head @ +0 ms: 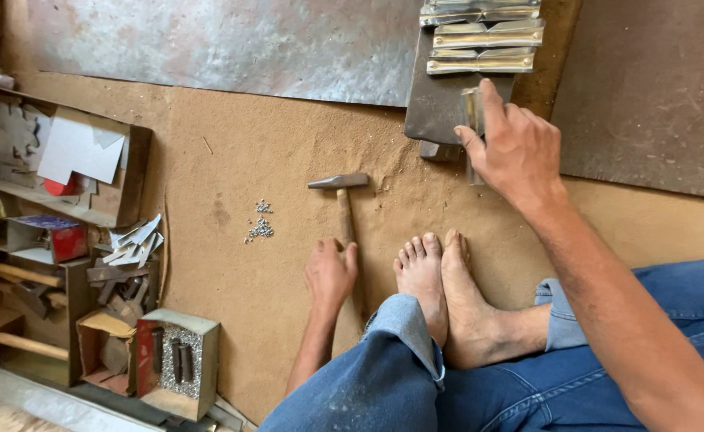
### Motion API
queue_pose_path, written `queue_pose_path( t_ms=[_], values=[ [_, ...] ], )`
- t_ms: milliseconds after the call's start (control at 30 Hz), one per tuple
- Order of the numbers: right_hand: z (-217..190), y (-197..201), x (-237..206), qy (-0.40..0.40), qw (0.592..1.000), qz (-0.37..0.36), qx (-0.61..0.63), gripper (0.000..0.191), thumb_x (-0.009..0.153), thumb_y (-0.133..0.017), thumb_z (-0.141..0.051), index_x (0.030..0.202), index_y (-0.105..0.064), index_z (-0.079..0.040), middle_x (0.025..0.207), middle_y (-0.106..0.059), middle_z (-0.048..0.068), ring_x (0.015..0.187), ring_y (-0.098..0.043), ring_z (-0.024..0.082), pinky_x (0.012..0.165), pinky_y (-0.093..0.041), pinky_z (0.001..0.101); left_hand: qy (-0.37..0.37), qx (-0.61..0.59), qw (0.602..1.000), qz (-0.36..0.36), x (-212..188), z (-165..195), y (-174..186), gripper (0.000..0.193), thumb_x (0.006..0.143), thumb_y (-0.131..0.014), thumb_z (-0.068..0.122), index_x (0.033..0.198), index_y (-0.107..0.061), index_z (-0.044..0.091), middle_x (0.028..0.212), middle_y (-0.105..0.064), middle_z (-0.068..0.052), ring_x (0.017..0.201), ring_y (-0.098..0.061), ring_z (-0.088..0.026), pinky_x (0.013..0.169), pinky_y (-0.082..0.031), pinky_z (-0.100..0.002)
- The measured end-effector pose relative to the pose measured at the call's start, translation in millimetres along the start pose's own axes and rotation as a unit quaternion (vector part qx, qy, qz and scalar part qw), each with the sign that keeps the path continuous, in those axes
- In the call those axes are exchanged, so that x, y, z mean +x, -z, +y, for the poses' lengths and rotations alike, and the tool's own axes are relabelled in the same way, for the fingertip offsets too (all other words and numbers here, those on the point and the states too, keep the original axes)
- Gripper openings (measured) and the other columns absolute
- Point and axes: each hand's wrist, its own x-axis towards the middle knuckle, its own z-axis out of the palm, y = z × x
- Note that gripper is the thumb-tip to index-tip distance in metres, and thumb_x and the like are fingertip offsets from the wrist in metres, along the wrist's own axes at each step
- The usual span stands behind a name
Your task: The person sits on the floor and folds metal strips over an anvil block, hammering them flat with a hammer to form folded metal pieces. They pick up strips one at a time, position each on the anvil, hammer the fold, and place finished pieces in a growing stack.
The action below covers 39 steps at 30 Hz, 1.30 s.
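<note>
1. One folded metal piece (473, 120) stands upright in our right hand (517, 148), fingers closed about it, at the edge of the dark iron block (440, 100) on the sandy floor (288, 160). We judge it to be the piece currently in work.
2. One hammer (341, 200) lies on the floor, head away from us. Our left hand (329, 272) rests over its wooden handle, fingers loosely curled; we cannot tell whether the grip has closed. We judge no blow is being struck at this moment.
3. Several finished-looking folded metal pieces (484, 36) lie stacked across the far end of the block. We take these as work already done.
4. One small heap of rivets (260, 226) lies on the floor to the left of the hammer, untouched and well apart from both hands. We judge that more fastening remains.
5. One open box of small fasteners with dark punches (177, 360) stands at lower left, beside a pile of cut metal scraps (132, 244).
6. Two bare feet (440, 280) rest between hammer and block.
</note>
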Motion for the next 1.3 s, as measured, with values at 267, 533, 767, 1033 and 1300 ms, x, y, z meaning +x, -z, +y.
queue_pose_path(
  t_ms=[267, 533, 767, 1033, 1300],
  values=[
    [10, 26, -24, 0.194, 0.962, 0.145, -0.123, 0.065, 0.077, -0.081, -0.028, 0.14, -0.063, -0.029, 0.128, -0.065, 0.011, 0.117, -0.058, 0.028, 0.096, -0.046, 0.043, 0.097, -0.382, 0.915, 0.087, 34, 19, 1, 0.016, 0.099, -0.061, 0.01, 0.107, -0.07, 0.0, 0.089, -0.077, -0.012, 0.075, -0.076, -0.017, 0.069, -0.065, -0.03],
    [17, 5, -37, 0.093, 0.976, 0.142, 0.136, 0.04, 0.094, -0.079, -0.016, 0.131, -0.067, -0.009, 0.114, -0.066, 0.012, 0.109, -0.065, 0.031, 0.099, -0.048, 0.0464, -0.089, -0.485, 0.87, -0.026, 98, 111, 27, 0.02, 0.096, -0.069, 0.009, 0.114, -0.072, 0.0, 0.098, -0.078, -0.012, 0.087, -0.078, -0.017, 0.079, -0.066, -0.028],
    [22, -14, -62, -0.007, 0.95, 0.156, 0.269, 0.033, 0.106, -0.066, -0.02, 0.135, -0.063, -0.003, 0.113, -0.064, 0.018, 0.1, -0.064, 0.036, 0.087, -0.052, 0.0448, -0.209, -0.279, 0.927, 0.138, 146, 168, 26, 0.014, 0.088, -0.081, 0.018, 0.092, -0.075, 0.006, 0.089, -0.068, -0.006, 0.077, -0.068, -0.016, 0.07, -0.057, -0.034],
    [21, -26, -39, 0.052, 0.943, 0.19, 0.269, 0.032, 0.109, -0.065, -0.016, 0.139, -0.065, -0.004, 0.114, -0.063, 0.016, 0.101, -0.062, 0.033, 0.089, -0.052, 0.0416, -0.146, -0.224, 0.955, 0.132, 109, 117, -9, 0.056, 0.087, -0.083, 0.041, 0.127, -0.063, 0.009, 0.099, -0.06, -0.008, 0.088, -0.061, -0.02, 0.071, -0.053, -0.034],
    [13, -43, -12, 0.125, 0.954, 0.207, 0.179, 0.03, 0.101, -0.08, -0.017, 0.129, -0.075, -0.011, 0.1, -0.068, 0.009, 0.094, -0.058, 0.025, 0.085, -0.053, 0.038, 0.175, -0.051, 0.978, 0.105, -22, 14, -37, 0.039, 0.096, -0.064, 0.035, 0.113, -0.059, 0.001, 0.104, -0.065, -0.02, 0.088, -0.065, -0.034, 0.074, -0.051, -0.049]
  ],
)
